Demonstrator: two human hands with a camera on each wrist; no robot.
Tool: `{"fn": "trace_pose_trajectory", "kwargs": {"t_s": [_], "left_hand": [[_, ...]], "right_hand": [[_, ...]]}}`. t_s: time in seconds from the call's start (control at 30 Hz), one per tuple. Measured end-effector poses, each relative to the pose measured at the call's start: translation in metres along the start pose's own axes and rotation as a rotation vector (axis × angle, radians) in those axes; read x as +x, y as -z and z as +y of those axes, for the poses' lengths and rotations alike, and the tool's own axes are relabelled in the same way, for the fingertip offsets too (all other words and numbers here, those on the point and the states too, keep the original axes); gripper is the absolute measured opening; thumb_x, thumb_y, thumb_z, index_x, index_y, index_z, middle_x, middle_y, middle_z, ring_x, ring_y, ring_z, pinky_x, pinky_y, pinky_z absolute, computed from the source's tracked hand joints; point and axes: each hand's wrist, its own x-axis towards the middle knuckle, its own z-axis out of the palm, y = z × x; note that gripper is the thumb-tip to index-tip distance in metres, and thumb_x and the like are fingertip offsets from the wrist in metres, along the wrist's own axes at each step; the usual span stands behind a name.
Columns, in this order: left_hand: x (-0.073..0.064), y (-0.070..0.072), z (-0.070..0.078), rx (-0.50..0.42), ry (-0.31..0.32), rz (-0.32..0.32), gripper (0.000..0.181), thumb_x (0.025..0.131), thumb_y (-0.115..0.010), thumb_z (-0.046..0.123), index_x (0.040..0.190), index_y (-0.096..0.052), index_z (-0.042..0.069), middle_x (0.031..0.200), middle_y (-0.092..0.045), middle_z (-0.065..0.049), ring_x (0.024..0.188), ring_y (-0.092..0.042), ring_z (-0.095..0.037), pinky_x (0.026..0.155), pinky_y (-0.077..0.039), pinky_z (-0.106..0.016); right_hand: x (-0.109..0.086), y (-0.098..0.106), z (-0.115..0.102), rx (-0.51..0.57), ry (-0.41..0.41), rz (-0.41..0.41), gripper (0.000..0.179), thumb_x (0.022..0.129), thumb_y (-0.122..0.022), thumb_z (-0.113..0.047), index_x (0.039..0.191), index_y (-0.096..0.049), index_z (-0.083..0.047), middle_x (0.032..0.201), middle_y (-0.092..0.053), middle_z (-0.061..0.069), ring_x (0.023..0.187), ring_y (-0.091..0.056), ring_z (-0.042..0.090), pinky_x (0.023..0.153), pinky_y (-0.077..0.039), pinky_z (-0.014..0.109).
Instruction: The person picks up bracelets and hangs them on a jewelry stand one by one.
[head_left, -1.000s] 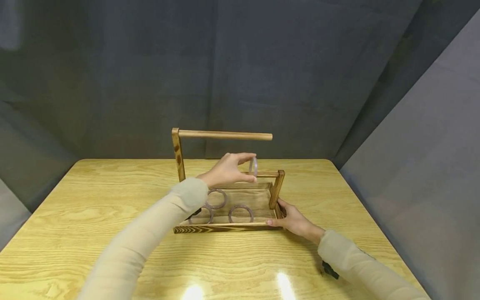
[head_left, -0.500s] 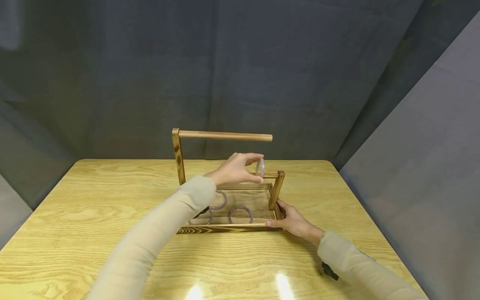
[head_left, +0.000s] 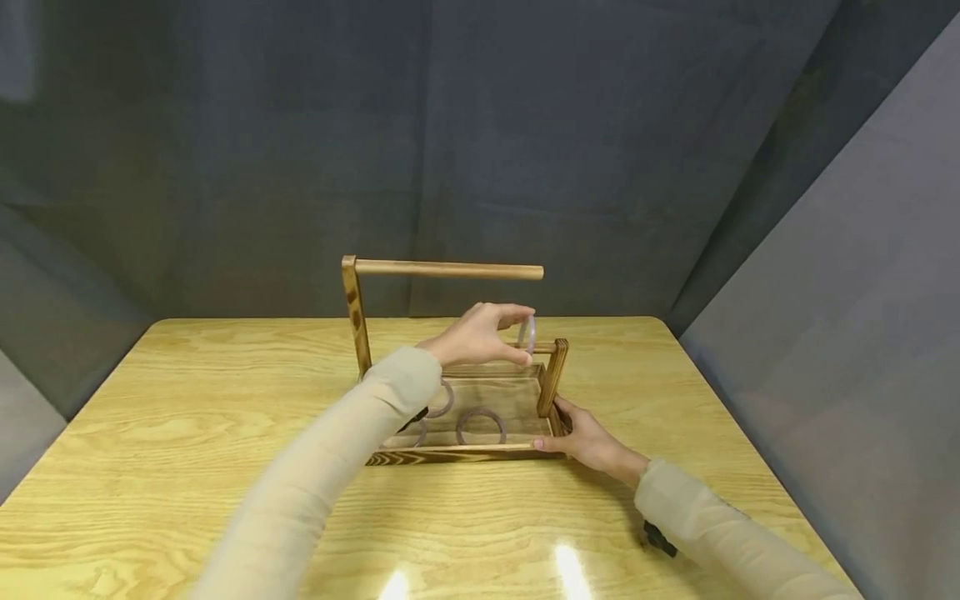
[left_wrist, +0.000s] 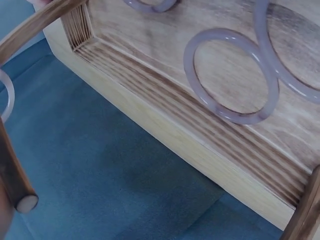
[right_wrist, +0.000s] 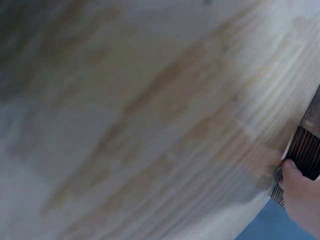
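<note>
My left hand (head_left: 480,335) pinches a pale lilac bangle (head_left: 532,333) upright between thumb and fingertips. The bangle looks to be around the lower rod (head_left: 545,347) of a wooden jewelry stand (head_left: 552,379), near its right post. In the left wrist view that rod's free end (left_wrist: 26,203) shows below the bangle (left_wrist: 10,97). Several more bangles lie flat in the stand's tray (head_left: 517,396), one bangle (head_left: 481,427) near the front rim, others partly behind my left sleeve. My right hand (head_left: 596,446) grips the tray's front right corner, thumb on the front rim.
The stand's upper rod (head_left: 450,269) extends rightward from a tall left post (head_left: 356,317), above my left hand. A wood-grain table (head_left: 187,433) lies beneath. Dark cloth (head_left: 480,150) hangs behind the table, and a grey panel (head_left: 840,350) rises on the right.
My left hand has carried the bangle rightward along the lower rod toward the right post. More of the tray's left side is now behind my sleeve. My right hand has stayed at the corner.
</note>
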Motion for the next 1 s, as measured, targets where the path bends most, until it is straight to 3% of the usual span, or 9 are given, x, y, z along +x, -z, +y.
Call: {"fn": "trace_pose_trajectory", "kwargs": {"t_s": [0.33, 0.6, 0.9, 1.0], "left_hand": [[0.008, -0.002, -0.004, -0.020, 0.015, -0.042, 0.077, 0.069, -0.079, 0.039, 0.136, -0.046, 0.021, 0.138, -0.047, -0.001, 0.127, -0.045, -0.017, 0.105, -0.037, -0.032], [0.012, -0.005, -0.007, -0.031, 0.001, -0.119, 0.076, 0.074, -0.077, 0.033, 0.139, -0.042, 0.015, 0.141, -0.044, -0.003, 0.129, -0.042, -0.018, 0.106, -0.035, -0.031], [0.014, -0.008, -0.006, 0.004, 0.008, -0.183, 0.078, 0.074, -0.076, 0.033, 0.140, -0.039, 0.012, 0.143, -0.040, -0.005, 0.131, -0.039, -0.018, 0.106, -0.035, -0.030], [0.013, -0.009, -0.005, 0.071, 0.003, -0.198, 0.080, 0.074, -0.075, 0.036, 0.141, -0.038, 0.012, 0.143, -0.040, -0.004, 0.131, -0.039, -0.018, 0.107, -0.035, -0.031]], "right_hand": [[0.003, -0.001, -0.001, -0.006, 0.003, -0.008, 0.092, 0.083, -0.068, -0.024, 0.147, -0.007, 0.000, 0.150, -0.013, 0.024, 0.136, -0.018, 0.042, 0.107, -0.027, 0.054], [0.003, -0.001, -0.002, -0.012, -0.028, 0.014, 0.092, 0.082, -0.069, -0.025, 0.147, -0.008, 0.000, 0.150, -0.013, 0.024, 0.136, -0.019, 0.041, 0.106, -0.029, 0.054], [0.000, -0.001, -0.002, -0.021, -0.026, 0.013, 0.093, 0.082, -0.069, -0.026, 0.147, -0.008, 0.000, 0.150, -0.014, 0.023, 0.135, -0.020, 0.041, 0.105, -0.029, 0.054], [0.000, -0.001, -0.001, -0.013, -0.026, 0.010, 0.093, 0.082, -0.069, -0.026, 0.147, -0.008, 0.000, 0.150, -0.013, 0.023, 0.136, -0.019, 0.041, 0.106, -0.029, 0.054]]}}
